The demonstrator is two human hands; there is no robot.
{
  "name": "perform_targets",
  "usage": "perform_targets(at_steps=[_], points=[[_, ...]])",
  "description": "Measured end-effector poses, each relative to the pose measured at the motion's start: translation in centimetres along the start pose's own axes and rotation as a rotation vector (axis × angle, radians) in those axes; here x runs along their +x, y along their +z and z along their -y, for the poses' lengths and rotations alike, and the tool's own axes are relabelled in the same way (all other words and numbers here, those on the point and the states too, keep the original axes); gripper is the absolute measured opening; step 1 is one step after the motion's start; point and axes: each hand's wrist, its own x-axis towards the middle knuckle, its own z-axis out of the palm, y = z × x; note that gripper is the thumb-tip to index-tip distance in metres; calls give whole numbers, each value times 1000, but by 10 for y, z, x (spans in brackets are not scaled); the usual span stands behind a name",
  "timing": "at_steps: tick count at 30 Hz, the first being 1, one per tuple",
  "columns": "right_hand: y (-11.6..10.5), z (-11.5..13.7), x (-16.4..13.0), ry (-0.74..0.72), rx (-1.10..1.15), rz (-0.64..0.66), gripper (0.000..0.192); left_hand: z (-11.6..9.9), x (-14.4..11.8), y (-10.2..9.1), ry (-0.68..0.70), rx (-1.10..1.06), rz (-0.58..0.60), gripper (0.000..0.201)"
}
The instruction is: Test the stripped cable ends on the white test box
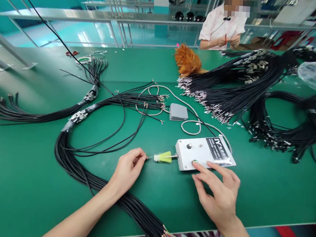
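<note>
Presently, your left hand (129, 167) pinches a wire (149, 157), its end pointing right toward the yellow tip (163, 156), a gap between. That tip juts left from the box (202, 153) on the bench (152, 204); your right hand (219, 191), fingers parted, touches the box.

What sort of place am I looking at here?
Probably a factory or workshop for cable assembly: bundles of black cables lie on a long green worktable, and a co-worker handles something beyond it.
</note>
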Motion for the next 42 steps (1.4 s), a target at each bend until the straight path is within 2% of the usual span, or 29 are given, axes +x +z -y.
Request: perform_targets(at_steps=[4,7,9,10,12,14,16,18,19,20,23,24,26,27,29,32,35,40,42], points=[[-4,6,-7,-33,78,5,12,-2,1,-14,-52,-89,9,23],[-5,12,-19,-82,155,75,16,-11,18,-33,-70,-156,17,26],[-4,15,-28,-109,205,131,20,-21,42,-54,-29,-177,-65,26],[-3,15,-31,-115,225,149,22,-26,58,-68,33,-176,-200,26],[-1,16,-35,-115,251,173,23,-35,92,-97,93,-188,-370,22],[0,16,-37,-104,269,188,23,-44,120,-120,135,-203,-439,19],[1,15,-36,-91,282,197,23,-50,129,-127,197,-177,-434,12],[2,15,-35,-78,288,200,23,-51,111,-112,271,-112,-322,9],[2,15,-34,-72,291,203,23,-51,93,-97,304,-71,-209,5],[2,15,-34,-68,295,208,22,-49,70,-81,326,-24,-40,2],[2,15,-32,-56,301,232,21,-45,-4,-33,388,106,535,12],[2,15,-31,-52,303,243,21,-43,-23,-22,441,263,736,13],[3,15,-31,-48,309,261,21,-40,-47,-10,434,483,865,17],[3,15,-31,-46,314,267,21,-39,-52,-7,411,534,886,18],[3,15,-31,-31,329,272,21,-36,-52,-8,326,486,873,17],[2,19,-31,56,412,270,21,-35,-46,-13,197,341,771,14],[-1,28,-28,306,602,289,15,-39,-45,-12,172,253,655,10],[-5,43,-18,704,928,383,11,-48,-46,3,313,170,601,14],[-4,46,-14,850,1077,406,14,-47,-45,8,290,132,563,19]])
